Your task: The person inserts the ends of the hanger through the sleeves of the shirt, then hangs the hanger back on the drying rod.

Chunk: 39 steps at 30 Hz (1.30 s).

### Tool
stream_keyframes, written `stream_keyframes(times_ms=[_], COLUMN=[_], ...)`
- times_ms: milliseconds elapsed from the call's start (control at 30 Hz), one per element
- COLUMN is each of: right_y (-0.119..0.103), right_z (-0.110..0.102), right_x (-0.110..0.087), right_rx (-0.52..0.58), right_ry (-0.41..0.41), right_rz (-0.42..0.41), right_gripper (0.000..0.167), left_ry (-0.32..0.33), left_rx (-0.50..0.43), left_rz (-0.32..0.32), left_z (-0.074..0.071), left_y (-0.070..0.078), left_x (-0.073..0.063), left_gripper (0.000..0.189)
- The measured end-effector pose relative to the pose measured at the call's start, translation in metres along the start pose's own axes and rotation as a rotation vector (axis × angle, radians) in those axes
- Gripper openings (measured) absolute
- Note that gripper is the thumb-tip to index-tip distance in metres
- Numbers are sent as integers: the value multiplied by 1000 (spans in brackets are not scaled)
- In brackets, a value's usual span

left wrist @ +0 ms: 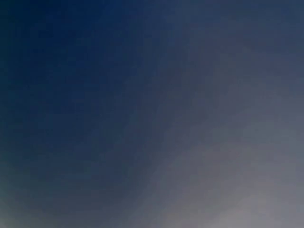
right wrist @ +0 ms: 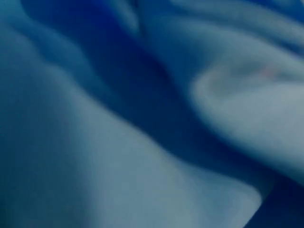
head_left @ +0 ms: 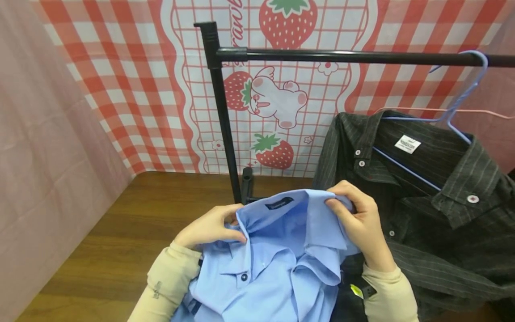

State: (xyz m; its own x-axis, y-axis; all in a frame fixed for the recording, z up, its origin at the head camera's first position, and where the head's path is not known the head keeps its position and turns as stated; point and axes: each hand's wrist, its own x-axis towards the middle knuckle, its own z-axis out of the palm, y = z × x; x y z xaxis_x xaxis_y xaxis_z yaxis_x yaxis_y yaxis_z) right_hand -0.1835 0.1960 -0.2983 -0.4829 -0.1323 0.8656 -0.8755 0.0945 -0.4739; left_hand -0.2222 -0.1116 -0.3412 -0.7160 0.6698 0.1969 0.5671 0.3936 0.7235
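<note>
A light blue button-up shirt (head_left: pixel 269 286) is held up by its collar, the neck opening spread between both hands. My left hand (head_left: pixel 211 228) pinches the collar's left side, thumb in front and fingers behind the cloth. At the other side my right hand (head_left: pixel 358 214) pinches the folded collar near its top edge. A dark label (head_left: pixel 279 203) shows inside the back of the neck, and a dark button (head_left: pixel 243 277) sits below the left collar point. Blue folds of the shirt (right wrist: pixel 137 175) fill the right wrist view. The left wrist view is dark and blurred.
A black garment rack (head_left: pixel 334 56) stands behind the shirt. From its bar a blue hanger (head_left: pixel 454 105) carries a dark striped shirt (head_left: pixel 426 259) at the right, close to my right hand. Under the rack lies a wooden tabletop (head_left: pixel 108 250); a strawberry-print checked cloth (head_left: pixel 132 89) hangs behind.
</note>
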Motion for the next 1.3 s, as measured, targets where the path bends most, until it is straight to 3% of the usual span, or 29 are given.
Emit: stream_keyframes(times_ms=[167,267,367,467,567,667,833,933,1000,1067,1167,1300], right_y=[2,-1,-2,-3,-2,0,-1,-1,2,10,25,41], right_z=[-4,-6,-5,-1,6,12,19,25,29,33,38,42], right_x=[-2,-2,-1,0,-1,0,10,16,18,15,4,-13], right_rx=[-193,-336,-397,-435,-459,-507,-611,-640,-662,-698,-751,-758], right_ry=[-43,-151,-264,-350,-379,-298,6,166,231,258,247,194], right_rz=[91,113,89,35,11,17,53,61,59,46,36,52], right_gripper=[8,27,49,57,44,25,6,10,16,18,18,13], left_ry=[191,316,430,478,470,454,498,572,639,704,755,689], left_rx=[29,81,135,147,155,149,95,89,79,48,-5,-25], left_rz=[77,80,71,95,119,122,173,229,244,230,157,42], left_z=[-11,-17,-19,-18,-15,-17,-27,-31,-30,-26,-15,-4], left_y=[10,16,19,26,31,35,43,49,51,49,37,19], left_x=[-6,-10,-14,-15,-13,-11,-5,1,6,10,13,17], left_gripper=[25,16,13,11,10,14,16,12,10,10,12,22])
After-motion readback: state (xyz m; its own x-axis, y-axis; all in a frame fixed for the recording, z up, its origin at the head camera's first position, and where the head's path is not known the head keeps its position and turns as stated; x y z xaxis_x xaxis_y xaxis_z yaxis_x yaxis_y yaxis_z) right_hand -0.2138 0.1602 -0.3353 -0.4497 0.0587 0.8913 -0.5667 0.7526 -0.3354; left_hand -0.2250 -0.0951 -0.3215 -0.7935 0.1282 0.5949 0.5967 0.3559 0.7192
